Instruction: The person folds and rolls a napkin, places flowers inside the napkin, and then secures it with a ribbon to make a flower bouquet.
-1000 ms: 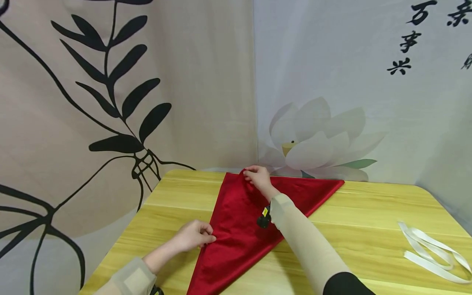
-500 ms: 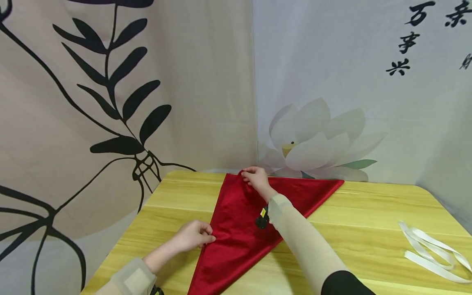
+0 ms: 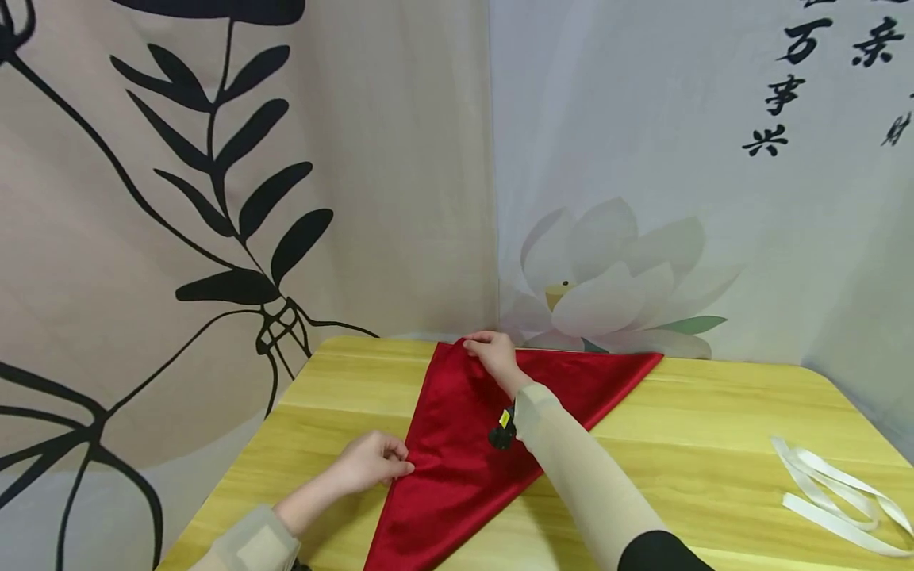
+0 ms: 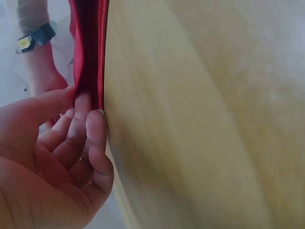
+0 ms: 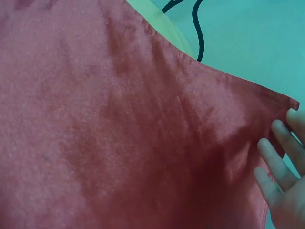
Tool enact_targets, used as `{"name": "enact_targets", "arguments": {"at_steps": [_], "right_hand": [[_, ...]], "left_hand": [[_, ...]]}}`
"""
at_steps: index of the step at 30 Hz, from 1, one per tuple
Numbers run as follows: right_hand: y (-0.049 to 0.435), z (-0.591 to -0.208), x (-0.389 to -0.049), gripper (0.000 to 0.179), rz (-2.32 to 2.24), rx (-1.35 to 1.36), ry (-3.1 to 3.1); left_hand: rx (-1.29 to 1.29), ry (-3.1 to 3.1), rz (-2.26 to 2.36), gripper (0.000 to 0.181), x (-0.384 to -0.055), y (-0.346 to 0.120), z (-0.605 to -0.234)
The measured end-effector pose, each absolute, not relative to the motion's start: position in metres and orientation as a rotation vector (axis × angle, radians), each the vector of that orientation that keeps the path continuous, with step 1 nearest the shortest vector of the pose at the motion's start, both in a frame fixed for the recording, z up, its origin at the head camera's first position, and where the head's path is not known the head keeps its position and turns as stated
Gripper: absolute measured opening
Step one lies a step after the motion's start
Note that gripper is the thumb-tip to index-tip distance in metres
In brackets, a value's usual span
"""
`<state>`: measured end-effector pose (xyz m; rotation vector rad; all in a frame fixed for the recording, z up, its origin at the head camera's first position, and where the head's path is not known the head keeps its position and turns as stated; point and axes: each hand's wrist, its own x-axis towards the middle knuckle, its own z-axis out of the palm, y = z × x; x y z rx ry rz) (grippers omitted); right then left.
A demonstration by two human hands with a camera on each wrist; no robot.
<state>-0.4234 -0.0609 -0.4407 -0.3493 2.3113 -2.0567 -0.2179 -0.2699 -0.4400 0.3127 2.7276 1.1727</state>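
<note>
A red satin cloth [image 3: 457, 468], folded into a triangle, lies across the table toward its back edge. My right hand [image 3: 493, 354] pinches the cloth's far corner between thumb and fingers and lifts it slightly; the right wrist view shows that corner raised beside the fingers [image 5: 274, 162]. At the left edge of the cloth my left hand [image 3: 373, 461] pinches the border. In the left wrist view the thumb [image 4: 52, 106] lies on the upper layer, one finger is between the layers, and the other fingers curl below.
A white ribbon [image 3: 842, 496] lies in loose loops at the table's right side. The wood-grain table [image 3: 700, 444] reaches back to a printed curtain [image 3: 414, 159] with plant and flower patterns. My right forearm [image 3: 578, 468] crosses over the cloth.
The head view has tilted up slightly, so the scene sits a little lower. My right hand, still holding the corner, has shifted very slightly left. My left hand stays at the cloth's edge.
</note>
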Motion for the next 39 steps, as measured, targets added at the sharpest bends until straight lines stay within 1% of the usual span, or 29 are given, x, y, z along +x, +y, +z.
{"name": "enact_targets", "arguments": {"at_steps": [6, 19, 39], "right_hand": [[-0.0629, -0.4443, -0.4232, 0.020, -2.094, -0.309, 2.293], [-0.0633, -0.4396, -0.4243, 0.022, -2.135, -0.266, 2.233], [-0.0681, -0.4461, -0.4254, 0.026, -1.961, -0.350, 2.229]], "left_hand": [[0.295, 2.733, 1.171, 0.012, -0.2158, -0.2704, -0.4380], [0.307, 2.743, 1.158, 0.012, -0.2194, -0.2718, -0.4362], [0.258, 2.840, 1.039, 0.014, -0.2185, -0.2704, -0.4339]]}}
